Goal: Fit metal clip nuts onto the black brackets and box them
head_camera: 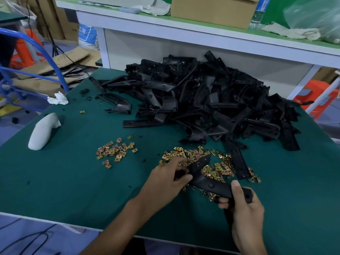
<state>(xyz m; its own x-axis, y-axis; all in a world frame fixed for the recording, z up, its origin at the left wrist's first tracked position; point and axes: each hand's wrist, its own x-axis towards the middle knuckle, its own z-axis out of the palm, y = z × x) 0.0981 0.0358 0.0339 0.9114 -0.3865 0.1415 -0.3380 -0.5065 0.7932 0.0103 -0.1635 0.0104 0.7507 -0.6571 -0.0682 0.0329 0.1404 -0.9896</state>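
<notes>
A long black bracket lies slanted over the green table, held at both ends. My right hand grips its near end, thumb on top. My left hand grips the bracket near its far end, fingers curled round it among the brass clip nuts scattered there. A smaller heap of clip nuts lies to the left. A big pile of black brackets fills the back of the table.
A white moulded part and a crumpled tissue lie near the left edge. One lone clip nut sits apart. A blue metal frame stands to the left. Behind is a white shelf with a cardboard box.
</notes>
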